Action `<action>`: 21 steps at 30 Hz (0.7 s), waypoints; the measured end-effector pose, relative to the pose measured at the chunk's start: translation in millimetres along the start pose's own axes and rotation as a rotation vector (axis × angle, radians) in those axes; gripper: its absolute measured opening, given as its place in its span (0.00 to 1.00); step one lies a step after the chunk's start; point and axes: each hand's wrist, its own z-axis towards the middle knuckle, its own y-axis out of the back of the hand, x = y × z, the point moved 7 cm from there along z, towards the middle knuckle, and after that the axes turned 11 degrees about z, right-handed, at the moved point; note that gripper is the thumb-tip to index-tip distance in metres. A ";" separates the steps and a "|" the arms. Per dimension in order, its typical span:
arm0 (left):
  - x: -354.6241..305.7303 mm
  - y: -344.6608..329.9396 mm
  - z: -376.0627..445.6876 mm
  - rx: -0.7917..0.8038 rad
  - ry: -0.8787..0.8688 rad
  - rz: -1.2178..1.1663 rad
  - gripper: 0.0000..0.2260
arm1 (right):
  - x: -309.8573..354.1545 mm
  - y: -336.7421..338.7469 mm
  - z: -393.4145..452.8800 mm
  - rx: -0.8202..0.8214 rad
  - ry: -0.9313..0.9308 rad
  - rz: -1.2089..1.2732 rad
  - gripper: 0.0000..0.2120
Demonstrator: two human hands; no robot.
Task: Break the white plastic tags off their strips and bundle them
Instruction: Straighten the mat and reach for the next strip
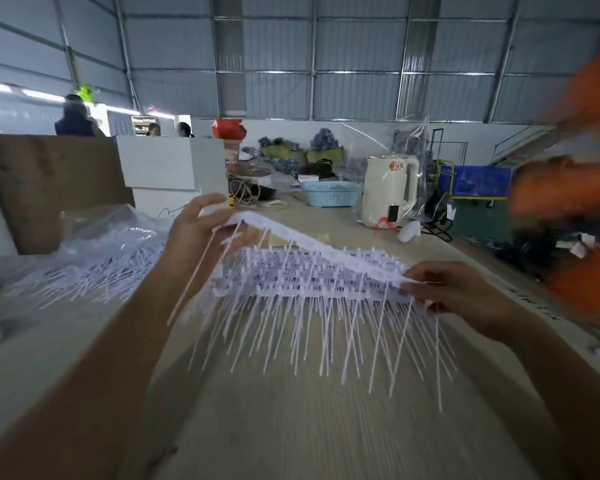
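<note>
White tag strips (pixel 312 271) between both hands

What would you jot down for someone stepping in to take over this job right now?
Left hand: grip on the far end of the stacked tag strips, raised above the table.
Right hand: grip pinching the near end.
Tags hang downward, apparently unbroken.
More tags lie in the clear plastic bag at left.
Done: strips gathered in hand. No finished bundle in sight.
Left: snap tags off, bundle them, then work through the bag.
</note>
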 end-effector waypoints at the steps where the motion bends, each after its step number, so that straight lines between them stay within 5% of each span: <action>1: 10.8 14.8 -1.3 -0.015 0.039 0.124 0.10 | -2.2 -2.0 -1.3 0.061 -0.032 -0.070 0.11; 7: 9.6 41.0 4.9 0.027 0.004 0.863 0.11 | -3.0 -18.0 -5.4 0.286 -0.092 -0.089 0.11; 16: -24.7 -24.4 -19.9 -0.230 -0.638 1.865 0.08 | -3.7 -21.7 -4.5 0.235 -0.087 0.000 0.10; 18: -15.5 -56.3 -31.2 -0.092 -0.748 1.811 0.08 | -5.5 -26.7 -3.6 0.209 -0.072 0.037 0.09; 21: 26.9 -105.5 -47.7 0.321 -0.643 1.567 0.12 | -4.0 -41.7 -3.4 0.182 -0.005 0.080 0.09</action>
